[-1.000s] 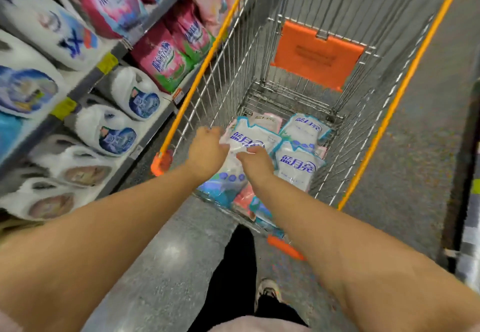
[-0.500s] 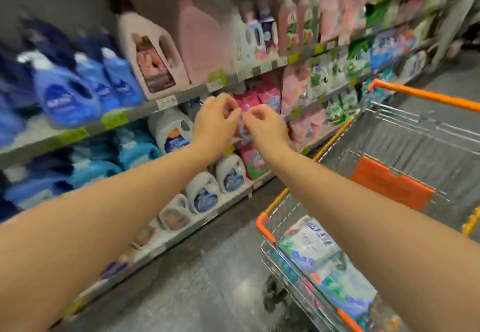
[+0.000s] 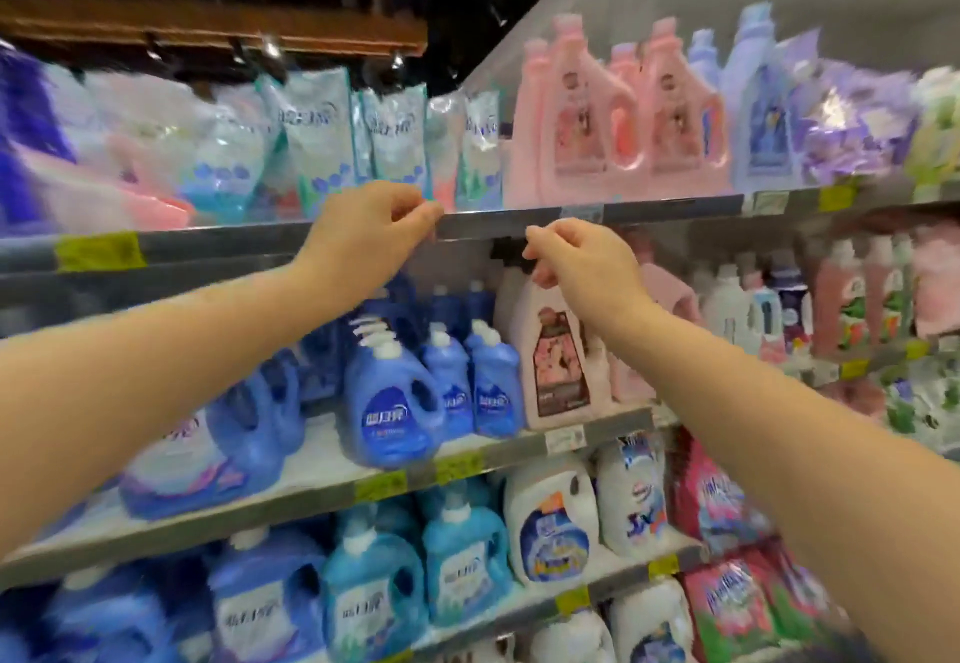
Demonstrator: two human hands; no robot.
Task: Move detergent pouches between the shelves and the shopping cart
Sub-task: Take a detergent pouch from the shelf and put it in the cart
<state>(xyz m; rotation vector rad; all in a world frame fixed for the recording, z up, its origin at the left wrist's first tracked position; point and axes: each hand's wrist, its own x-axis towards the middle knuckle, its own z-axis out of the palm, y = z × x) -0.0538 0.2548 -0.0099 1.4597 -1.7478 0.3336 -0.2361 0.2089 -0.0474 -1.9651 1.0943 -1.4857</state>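
Several white and teal detergent pouches (image 3: 318, 135) stand upright in a row on the top shelf (image 3: 519, 222). My left hand (image 3: 371, 231) is raised in front of that shelf's front rail, just below the pouches, fingers curled with thumb and forefinger pinched together and nothing in them. My right hand (image 3: 576, 262) hangs a little lower and to the right, below the rail, also pinched and empty. Neither hand touches a pouch. The shopping cart is out of view.
Pink jugs (image 3: 582, 117) and lilac bottles (image 3: 763, 111) fill the top shelf's right part. Blue detergent bottles (image 3: 389, 402) and a pale pink jug (image 3: 556, 356) stand on the middle shelf under my hands. White jugs (image 3: 550, 527) and pink pouches (image 3: 722, 496) sit lower down.
My hands left the pouches in the cart, rose empty past the lower shelves and now sit at the top shelf's rail. The view swung up and left; the cart dropped out of sight.
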